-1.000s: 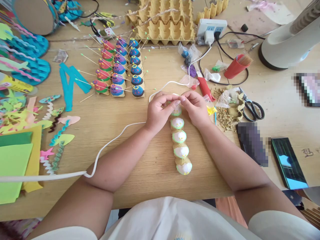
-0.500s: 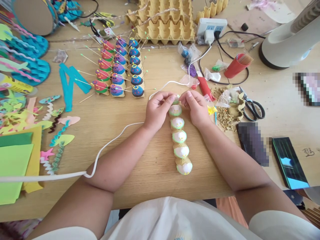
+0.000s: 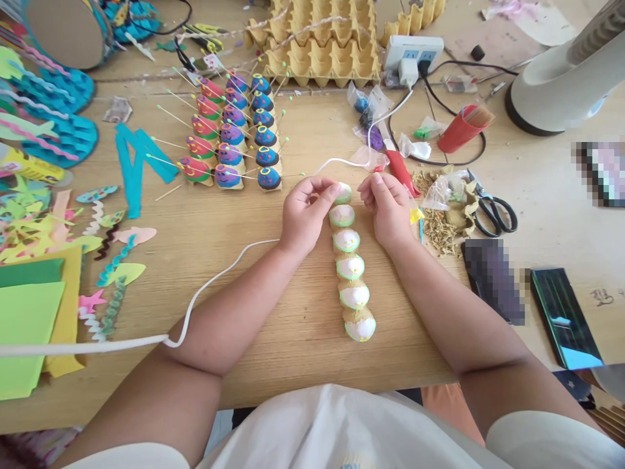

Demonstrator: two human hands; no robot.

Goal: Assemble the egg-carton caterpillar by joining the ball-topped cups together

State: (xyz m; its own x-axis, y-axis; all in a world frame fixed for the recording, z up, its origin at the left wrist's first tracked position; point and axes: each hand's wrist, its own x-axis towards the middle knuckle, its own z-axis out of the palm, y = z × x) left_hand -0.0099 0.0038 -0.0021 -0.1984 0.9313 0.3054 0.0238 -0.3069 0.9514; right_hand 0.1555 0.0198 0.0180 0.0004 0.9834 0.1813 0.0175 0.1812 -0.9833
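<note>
A strip of egg-carton bumps [image 3: 352, 267], painted white with green rims and small yellow dots, lies lengthwise in front of me. My left hand [image 3: 307, 212] is beside its far end, thumb and forefinger pinched near the farthest bump; what they hold, if anything, is too small to make out. On the other side of that end, my right hand [image 3: 388, 207] is also closed in a pinch, a little apart from the strip, and I cannot make out anything between its fingertips.
Three painted bump rows [image 3: 232, 133] with thin sticks stand at the back left. A white cable [image 3: 209, 283] crosses by my left arm. Scissors [image 3: 495, 208], a red cup [image 3: 461, 130] and a phone [image 3: 566, 319] are on the right; coloured paper [image 3: 29, 339] lies left.
My hands have moved apart at the strip's far end, the right one shifting slightly right. The farthest bump shows more now.
</note>
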